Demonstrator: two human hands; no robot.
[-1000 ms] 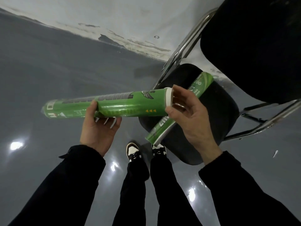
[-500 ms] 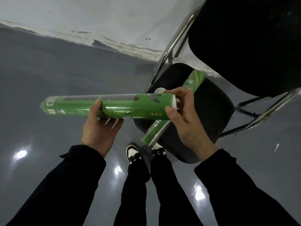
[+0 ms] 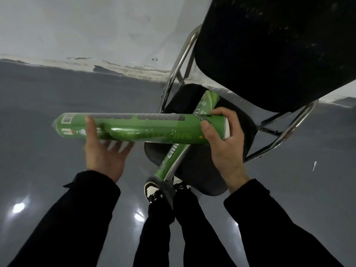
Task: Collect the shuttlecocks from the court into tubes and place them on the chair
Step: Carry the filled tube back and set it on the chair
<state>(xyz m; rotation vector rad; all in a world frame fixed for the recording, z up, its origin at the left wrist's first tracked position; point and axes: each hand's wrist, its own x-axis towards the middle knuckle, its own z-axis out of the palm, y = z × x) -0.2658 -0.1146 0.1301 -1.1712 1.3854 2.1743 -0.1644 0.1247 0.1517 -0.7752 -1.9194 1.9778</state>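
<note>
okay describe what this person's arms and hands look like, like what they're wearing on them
Both arms are covered by long black sleeves ending at the wrists. The left hand and right hand are bare: no gloves, and no rings or watch visible.

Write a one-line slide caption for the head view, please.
Both hands hold a green tube above another tube on the chair.

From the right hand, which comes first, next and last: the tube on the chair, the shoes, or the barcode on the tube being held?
1. Tube on the chair: just under the right hand, lying on the seat.
2. Shoes: below and to its left, on the floor.
3. Barcode: far left end of the held tube.
</note>
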